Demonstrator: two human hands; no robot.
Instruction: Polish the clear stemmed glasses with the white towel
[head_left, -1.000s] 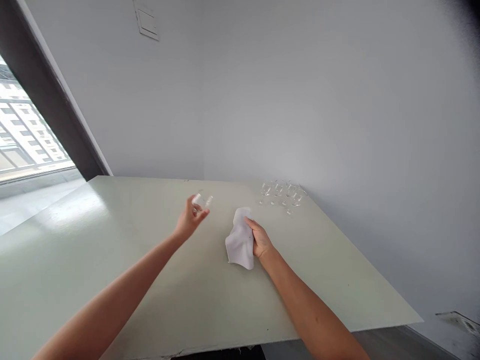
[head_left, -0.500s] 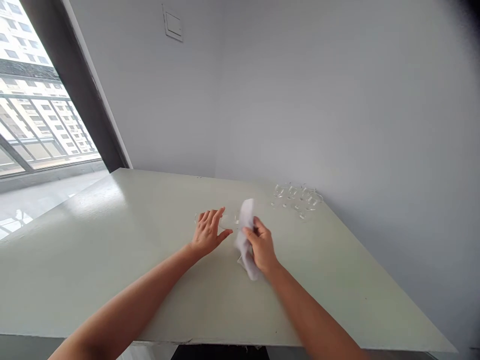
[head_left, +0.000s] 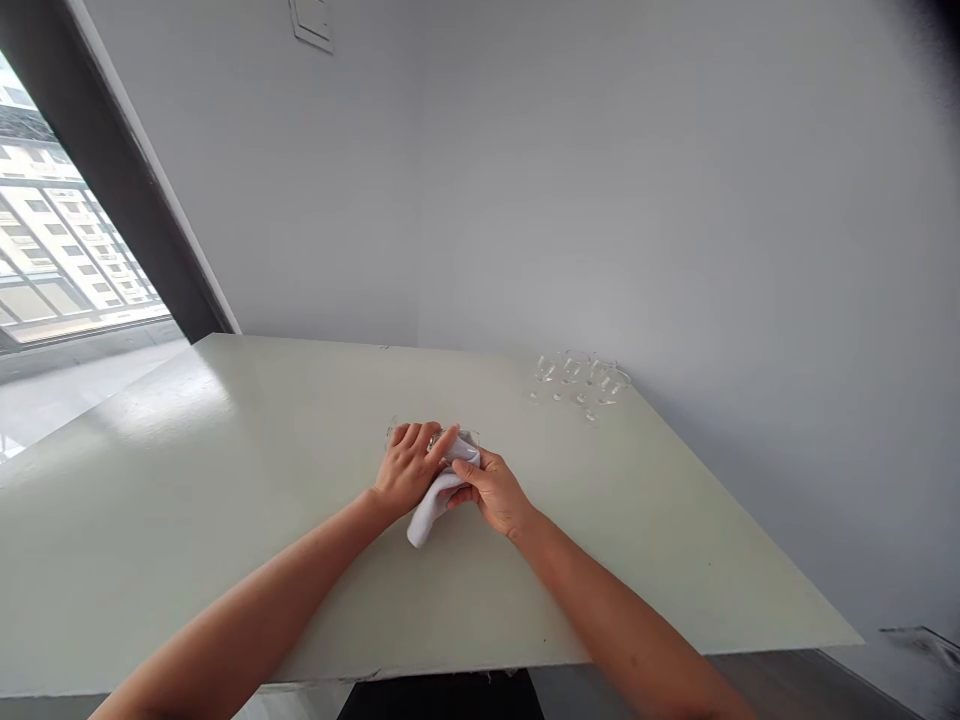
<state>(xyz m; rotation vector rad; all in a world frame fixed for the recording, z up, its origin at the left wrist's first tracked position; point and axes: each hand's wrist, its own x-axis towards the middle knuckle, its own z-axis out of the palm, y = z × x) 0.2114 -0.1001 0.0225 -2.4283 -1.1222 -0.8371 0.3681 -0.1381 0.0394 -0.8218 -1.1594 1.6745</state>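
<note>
My left hand is closed over a clear stemmed glass that lies on its side, its foot to the left and its mouth to the right. Most of the stem and bowl is hidden under the fingers. My right hand pinches a white cloth at the mouth of the glass. Part of the cloth shows through the bowl wall, and a loose end hangs down between the two hands.
A pale green-white table spreads beneath my arms. Several clear stemmed glasses are grouped near its back right edge, close to the grey wall. A window is at the left.
My right hand has brought the cloth leftward to the glass, and part of it is now inside the bowl. My left hand stays at the glass, its fingers more closed. The view has shifted slightly.
</note>
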